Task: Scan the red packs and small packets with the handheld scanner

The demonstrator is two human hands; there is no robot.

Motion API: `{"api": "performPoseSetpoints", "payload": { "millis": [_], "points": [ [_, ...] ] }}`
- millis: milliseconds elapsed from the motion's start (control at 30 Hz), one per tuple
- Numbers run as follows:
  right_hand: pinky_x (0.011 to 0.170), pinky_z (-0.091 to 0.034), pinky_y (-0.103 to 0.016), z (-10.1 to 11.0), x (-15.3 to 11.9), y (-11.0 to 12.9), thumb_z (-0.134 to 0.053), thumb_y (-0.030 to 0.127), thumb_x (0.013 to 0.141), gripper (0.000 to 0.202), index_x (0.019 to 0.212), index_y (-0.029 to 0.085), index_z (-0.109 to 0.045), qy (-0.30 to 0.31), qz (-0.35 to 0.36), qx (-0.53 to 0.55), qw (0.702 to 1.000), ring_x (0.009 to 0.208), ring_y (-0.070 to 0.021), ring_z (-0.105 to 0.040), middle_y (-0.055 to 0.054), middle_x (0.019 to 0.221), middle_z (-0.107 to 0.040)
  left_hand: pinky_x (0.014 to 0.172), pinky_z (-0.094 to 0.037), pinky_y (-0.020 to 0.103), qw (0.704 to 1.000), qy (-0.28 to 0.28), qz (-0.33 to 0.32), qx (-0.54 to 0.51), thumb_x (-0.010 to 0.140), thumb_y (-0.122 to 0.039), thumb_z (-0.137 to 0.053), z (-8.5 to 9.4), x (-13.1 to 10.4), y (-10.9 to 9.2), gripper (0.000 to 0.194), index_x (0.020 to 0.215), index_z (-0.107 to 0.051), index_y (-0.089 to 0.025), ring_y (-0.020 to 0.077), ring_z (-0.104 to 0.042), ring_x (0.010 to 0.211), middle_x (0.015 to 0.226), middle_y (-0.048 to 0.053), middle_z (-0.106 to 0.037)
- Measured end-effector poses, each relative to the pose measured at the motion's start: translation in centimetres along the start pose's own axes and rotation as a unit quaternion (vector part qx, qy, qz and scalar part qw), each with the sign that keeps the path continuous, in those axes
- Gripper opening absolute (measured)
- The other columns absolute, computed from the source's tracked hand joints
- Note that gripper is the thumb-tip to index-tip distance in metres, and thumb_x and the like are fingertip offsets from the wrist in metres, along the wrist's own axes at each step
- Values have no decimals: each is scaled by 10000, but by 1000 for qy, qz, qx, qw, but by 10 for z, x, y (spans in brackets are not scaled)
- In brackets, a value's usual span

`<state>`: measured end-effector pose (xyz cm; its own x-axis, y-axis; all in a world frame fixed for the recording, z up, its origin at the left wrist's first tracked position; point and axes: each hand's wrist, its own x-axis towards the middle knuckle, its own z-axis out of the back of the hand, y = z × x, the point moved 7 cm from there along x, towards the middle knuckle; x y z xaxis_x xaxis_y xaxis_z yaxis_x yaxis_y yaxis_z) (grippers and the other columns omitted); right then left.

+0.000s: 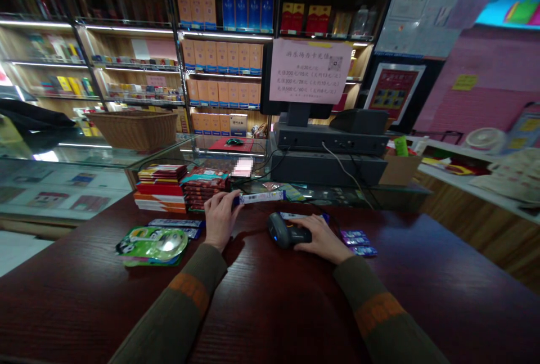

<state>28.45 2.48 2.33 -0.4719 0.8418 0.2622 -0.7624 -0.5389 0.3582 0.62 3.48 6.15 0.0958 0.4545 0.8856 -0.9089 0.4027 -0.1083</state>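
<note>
My left hand (221,219) pinches one end of a long, thin white-and-blue packet (264,197), which points to the right above the dark red table. Closed around the handle of a black barcode scanner (282,231) is my right hand (320,237); a small blue light shows on the scanner's head. Partly behind this hand lies another white-and-blue packet (291,216). Small purple packets (358,238) lie to its right. Left of my left hand are more long blue packets (196,233) and a green panda blister pack (152,245) with a spoon-like item inside.
Stacks of red boxes (162,188) and brown-red packages (205,184) stand at the table's back left. Behind the table are a cash drawer (327,167), a monitor with a pink sign (310,71), cables and a cardboard box (399,170). A wicker basket (137,129) sits on the glass counter.
</note>
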Motion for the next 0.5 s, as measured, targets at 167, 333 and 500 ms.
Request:
{"api": "performPoseSetpoints", "payload": {
  "millis": [167,333,500],
  "points": [
    [1052,-377,-513,5,-3,-3,-761,525,781,647,1359,286,-596,-7,-22,17,1000,1145,-293,-597,-82,1249,-691,910,-355,400,1000,0,0,0,915,-332,-659,0,-1,0,349,1244,-622,-223,255,-608,1059,1072,76,-751],
    [1112,-331,-534,11,-4,-11,-491,540,972,450,1317,283,-625,-65,-51,66,994,1146,-260,-606,-68,1204,-707,909,-358,404,1000,3,-1,-2,915,-335,-658,0,0,-2,337,1232,-628,-227,258,-614,1053,1065,82,-751],
    [1034,-439,-473,12,0,-22,-454,501,981,438,1289,252,-642,-154,-95,110,977,1072,-251,-649,-76,1145,-734,916,-364,411,1000,10,-6,-17,920,-348,-647,-3,-1,-3,344,1245,-634,-238,259,-619,1056,1071,92,-747]
  ]
}}
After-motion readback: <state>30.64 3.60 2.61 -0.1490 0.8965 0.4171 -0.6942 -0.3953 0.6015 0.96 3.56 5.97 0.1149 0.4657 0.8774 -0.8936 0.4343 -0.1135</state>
